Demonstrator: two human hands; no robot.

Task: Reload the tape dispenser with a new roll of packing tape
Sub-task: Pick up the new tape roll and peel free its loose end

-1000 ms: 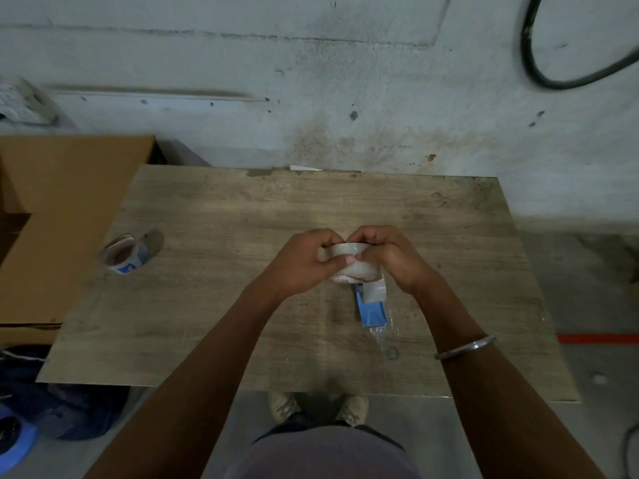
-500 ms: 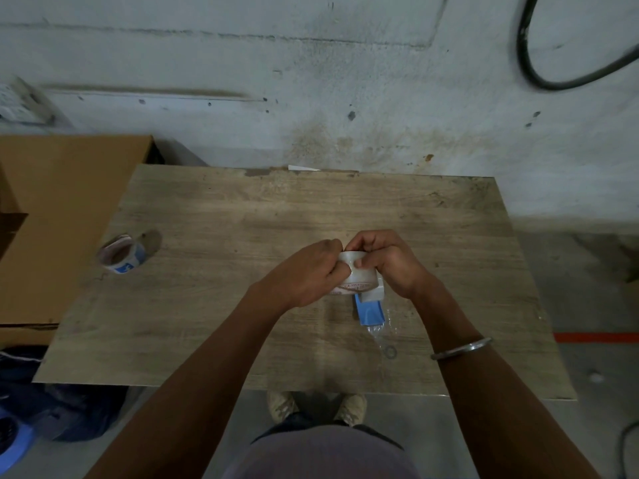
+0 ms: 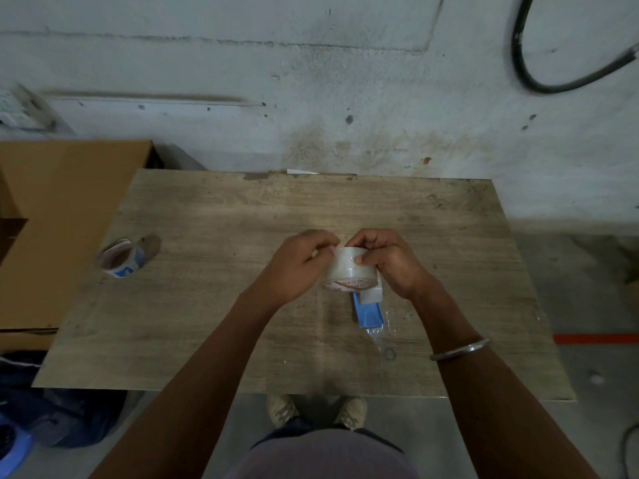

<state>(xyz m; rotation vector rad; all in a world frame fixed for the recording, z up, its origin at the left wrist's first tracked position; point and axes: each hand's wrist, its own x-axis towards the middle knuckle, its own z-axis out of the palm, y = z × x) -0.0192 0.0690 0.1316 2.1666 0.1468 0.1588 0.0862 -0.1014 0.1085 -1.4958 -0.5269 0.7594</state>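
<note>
A clear roll of packing tape point(image 3: 349, 271) with red print on its core is held above the middle of the wooden table point(image 3: 214, 305). My right hand point(image 3: 387, 261) grips the roll from the right, thumb pressed on its outer face. My left hand point(image 3: 297, 264) is at its left side, fingertips pinching at the roll's upper edge. Just below the roll lies the blue and white tape dispenser point(image 3: 368, 307) on the table, partly hidden by the roll and my right hand. A strip of clear film point(image 3: 378, 335) trails from its near end.
A second, nearly used-up tape roll with a blue label point(image 3: 121, 259) lies on the table's left side. A cardboard box point(image 3: 52, 219) stands left of the table. A wall runs behind, with a black cable point(image 3: 553, 84) at upper right. My shoes point(image 3: 316, 409) show under the near edge.
The roll has been turned so its broad outer face is towards me. My left fingertips have shifted to the roll's upper left edge, and my right thumb now presses on its face.
</note>
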